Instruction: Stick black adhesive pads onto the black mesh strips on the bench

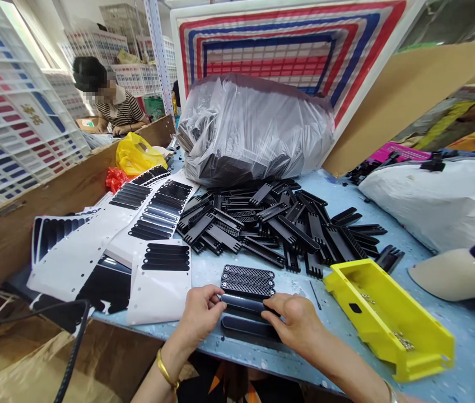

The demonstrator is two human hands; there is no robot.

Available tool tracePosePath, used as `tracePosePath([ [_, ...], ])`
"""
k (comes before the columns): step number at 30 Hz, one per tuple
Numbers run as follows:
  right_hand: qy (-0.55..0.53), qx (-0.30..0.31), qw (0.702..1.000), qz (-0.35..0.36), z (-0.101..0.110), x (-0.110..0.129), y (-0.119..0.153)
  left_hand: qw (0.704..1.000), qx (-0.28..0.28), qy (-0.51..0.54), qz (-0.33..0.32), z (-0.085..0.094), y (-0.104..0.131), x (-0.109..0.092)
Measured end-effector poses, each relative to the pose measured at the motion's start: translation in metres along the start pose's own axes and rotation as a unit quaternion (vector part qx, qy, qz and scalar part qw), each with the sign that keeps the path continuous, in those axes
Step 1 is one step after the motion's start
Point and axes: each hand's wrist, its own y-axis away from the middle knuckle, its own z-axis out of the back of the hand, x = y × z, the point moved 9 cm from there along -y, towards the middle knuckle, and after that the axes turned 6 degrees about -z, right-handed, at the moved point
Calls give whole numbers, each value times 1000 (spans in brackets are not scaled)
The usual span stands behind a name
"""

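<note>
My left hand (204, 313) pinches the left end of a glossy black strip (242, 303) between thumb and fingers. At the strip's other end, my right hand (292, 319) is closed on it. Whether the strip is film alone or lies on a plastic piece, I cannot tell. Just below, nearer me, a long black plastic piece (246, 326) with rounded ends lies on the table, its right end close under my right hand. Above the strip, several black textured pieces (248, 281) sit side by side. White sheets with black stickers (166, 257) lie to the left.
A heap of black plastic pieces (258, 221) covers the table's middle, before a filled clear plastic bag (254, 131). A yellow bin (389, 319) with small metal parts stands at right, near a white rounded object (451, 274). Another person (115, 106) sits at the far left.
</note>
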Motion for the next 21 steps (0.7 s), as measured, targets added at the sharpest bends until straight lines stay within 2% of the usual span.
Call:
tracePosePath([
  [4, -15, -11, 1000, -1, -1, -1, 0, 999, 14, 20, 29, 0, -1, -2],
  [9, 0, 8, 1000, -14, -3, -2, 0, 998, 19, 39, 53, -1, -2, -3],
  [14, 0, 24, 999, -24, -3, 0, -1, 999, 8, 28, 46, -1, -4, -4],
  [21, 10, 19, 1000, -19, -2, 1, 0, 997, -5, -2, 78, 0, -3, -5],
])
